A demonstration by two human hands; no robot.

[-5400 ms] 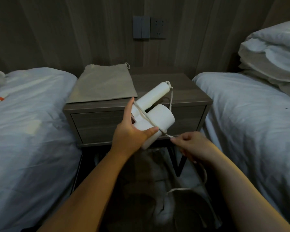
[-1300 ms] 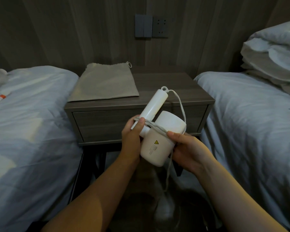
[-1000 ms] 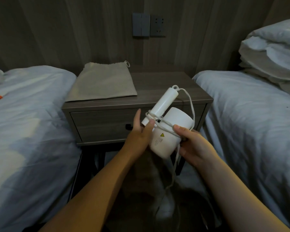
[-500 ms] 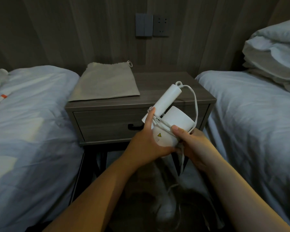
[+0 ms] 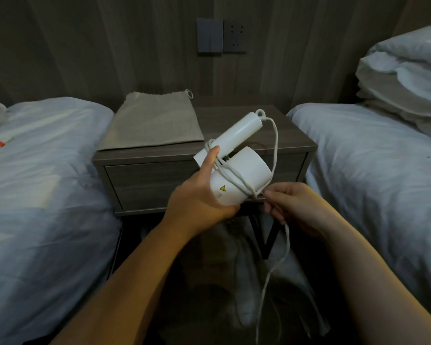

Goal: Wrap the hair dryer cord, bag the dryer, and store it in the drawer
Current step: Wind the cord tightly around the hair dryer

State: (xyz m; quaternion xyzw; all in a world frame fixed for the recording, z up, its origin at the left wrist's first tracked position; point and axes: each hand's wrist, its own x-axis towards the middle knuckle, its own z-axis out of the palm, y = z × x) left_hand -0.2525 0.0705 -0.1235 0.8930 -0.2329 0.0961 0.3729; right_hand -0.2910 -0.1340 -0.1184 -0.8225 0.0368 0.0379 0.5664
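Head view: left hand [image 5: 197, 202] grips the hair dryer [image 5: 244, 168] just before the closed drawer [image 5: 154, 180]. Right hand [image 5: 294, 207] pinches the cord [image 5: 276, 145], partly wound, its tail hanging. The bag [image 5: 152, 120] lies empty on the far-left nightstand [image 5: 291, 138]; bagging and storing remain.

A yellow warning triangle marks the hair dryer [image 5: 239, 178]; nothing else legible.

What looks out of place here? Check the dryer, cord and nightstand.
Nothing spilled or damaged. The cord is only partly wound round the hair dryer in the left hand; its loose tail hangs from the right hand toward the floor. The bag lies flat on the nightstand.
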